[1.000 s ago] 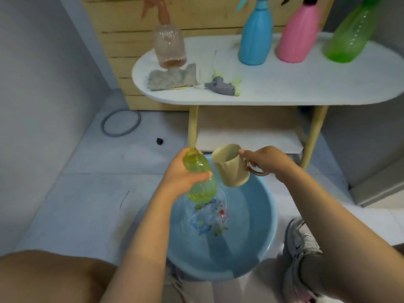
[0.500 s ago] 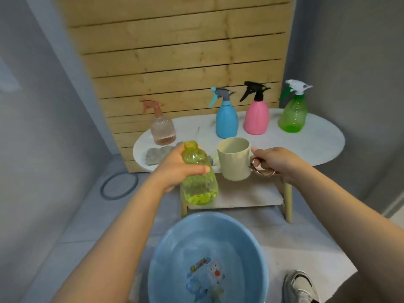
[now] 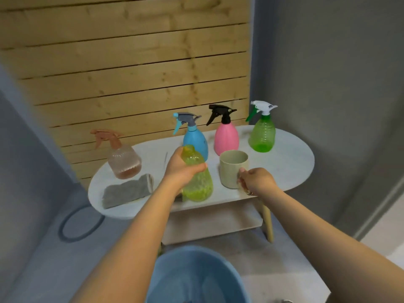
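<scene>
Floor space left of the desk (image 3: pixel 290 158) carries a dark grey ring (image 3: pixel 82 224), lying flat beyond the desk's left end. On the desk's left end stands a peach spray bottle (image 3: pixel 123 159), upright, with a shallow layer of reddish liquid in its base. Just in front of it, near the desk's front edge, lies a folded grey cloth (image 3: pixel 126 191). Next comes the left hand (image 3: pixel 181 169), reaching over the desk's front edge and clenched round the upper part of a yellow bottle (image 3: pixel 197 182), thumb across the near side, with the bottle's neck poking up above the hand. That bottle is upright at the desk's front edge, a little left of the desk's middle; whether its base rests on the top or hangs just above it, I cannot tell. Below the desk's front, on the floor, sits a blue basin (image 3: pixel 196 276). At the desk's back, a blue spray bottle (image 3: pixel 194 138) stands partly hidden behind the yellow one, and a pink spray bottle (image 3: pixel 226 138) stands just to its right. In front of the pink one, at the desk's middle, is a beige cup (image 3: pixel 232 169), upright, mouth up. The right hand (image 3: pixel 256 180) grasps it on its right side, fingers curled at the handle. Furthest right at the desk's back stands a green spray bottle (image 3: pixel 262 134) with a white head.
</scene>
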`<state>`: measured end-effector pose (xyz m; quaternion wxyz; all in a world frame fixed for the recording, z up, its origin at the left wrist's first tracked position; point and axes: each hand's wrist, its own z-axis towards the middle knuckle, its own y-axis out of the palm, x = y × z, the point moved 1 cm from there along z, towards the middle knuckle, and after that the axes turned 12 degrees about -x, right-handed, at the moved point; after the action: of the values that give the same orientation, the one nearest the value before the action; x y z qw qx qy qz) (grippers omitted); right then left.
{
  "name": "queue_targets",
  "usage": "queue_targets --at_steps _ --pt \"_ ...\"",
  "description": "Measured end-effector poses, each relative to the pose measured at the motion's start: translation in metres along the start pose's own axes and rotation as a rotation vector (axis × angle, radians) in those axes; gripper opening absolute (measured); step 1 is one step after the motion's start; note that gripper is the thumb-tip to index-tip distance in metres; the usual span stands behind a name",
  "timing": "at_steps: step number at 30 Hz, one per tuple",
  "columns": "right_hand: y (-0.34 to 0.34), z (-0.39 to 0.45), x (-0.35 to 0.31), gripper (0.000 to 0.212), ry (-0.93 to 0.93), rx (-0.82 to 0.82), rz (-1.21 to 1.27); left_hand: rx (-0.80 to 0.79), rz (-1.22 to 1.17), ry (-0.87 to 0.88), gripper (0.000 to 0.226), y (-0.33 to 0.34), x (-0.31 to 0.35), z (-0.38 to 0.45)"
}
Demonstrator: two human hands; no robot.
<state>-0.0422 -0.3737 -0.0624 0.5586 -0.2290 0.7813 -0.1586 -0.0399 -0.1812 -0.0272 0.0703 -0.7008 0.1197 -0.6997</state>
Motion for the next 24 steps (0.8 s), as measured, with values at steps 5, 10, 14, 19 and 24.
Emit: queue_targets --at_steps 5,10,14,19,24 --pt "0.007 0.017 0.002 0.047 0.012 -0.026 -0.128 -0.018 0.031 0.008 0.043 0.011 -0.007 0.018" --pt "0.010 0.023 0.005 0.044 0.024 0.029 -0.190 -0.042 0.034 0.020 0.043 0.016 -0.006 0.027" --pt "0.012 0.023 0.005 0.037 0.035 0.097 -0.222 -0.046 0.020 0.023 0.047 0.017 -0.008 0.028" --pt "0.010 0.004 -0.006 0.048 -0.090 0.283 -0.294 -0.110 0.018 0.000 0.071 0.014 -0.015 0.024" --pt "0.022 -0.011 -0.018 0.029 -0.334 0.299 -0.278 -0.176 0.123 -0.043 0.081 0.005 -0.025 0.014"
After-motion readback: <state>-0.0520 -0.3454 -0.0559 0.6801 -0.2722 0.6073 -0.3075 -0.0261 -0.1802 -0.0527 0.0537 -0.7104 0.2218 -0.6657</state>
